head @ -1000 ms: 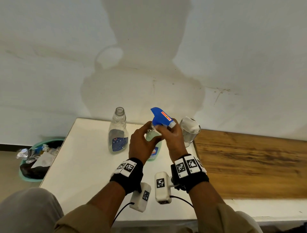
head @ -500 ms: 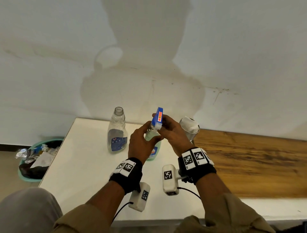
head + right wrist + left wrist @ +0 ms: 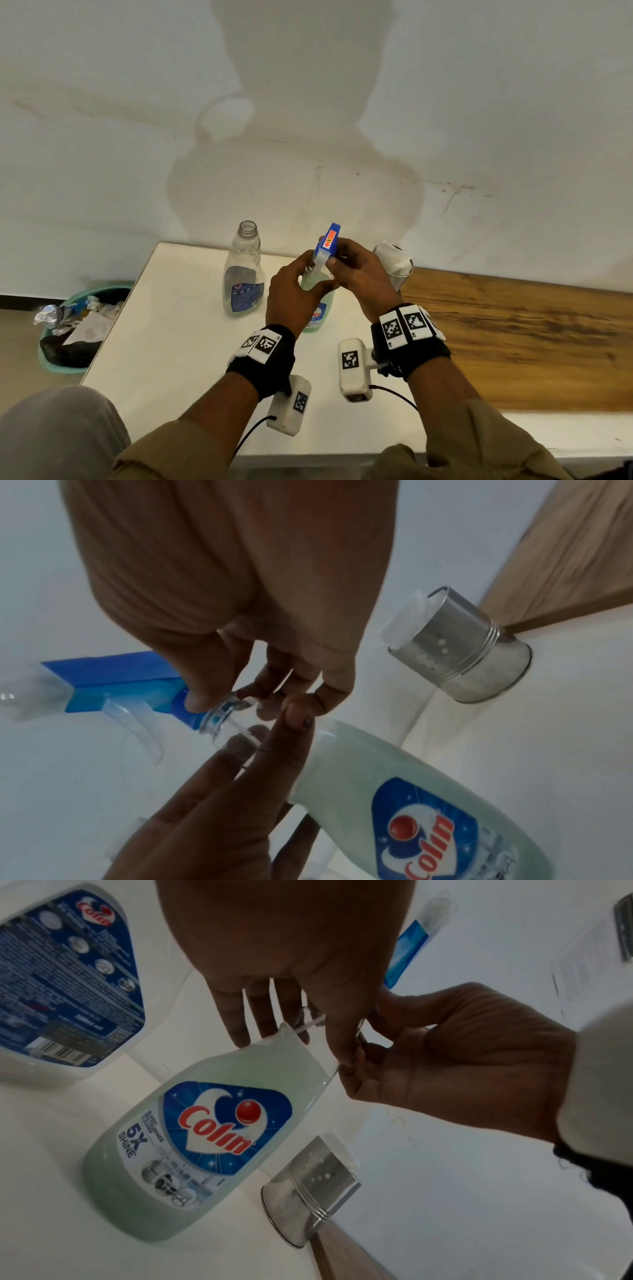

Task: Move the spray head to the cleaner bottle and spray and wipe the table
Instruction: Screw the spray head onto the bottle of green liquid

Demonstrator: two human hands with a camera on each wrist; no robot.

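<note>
The cleaner bottle [image 3: 320, 317] with pale green liquid and a Colin label [image 3: 219, 1118] [image 3: 411, 818] stands on the white table [image 3: 171, 342]. My left hand [image 3: 294, 294] grips its neck. The blue spray head [image 3: 327, 241] [image 3: 120, 680] sits on the bottle's mouth, and my right hand [image 3: 356, 270] pinches its clear collar [image 3: 222, 715]. Both hands meet at the neck, and the joint itself is hidden in the head view.
An empty clear bottle [image 3: 244, 270] without a cap stands left of the hands. A steel cup holding white paper [image 3: 394, 265] stands just right of them, at the start of a wooden surface [image 3: 513, 342]. A green bin of rubbish [image 3: 75, 329] sits on the floor at left.
The spray head has turned on the bottle: its nozzle pointed right a second ago and now points away from me. My right wrist has swung outward to the right.
</note>
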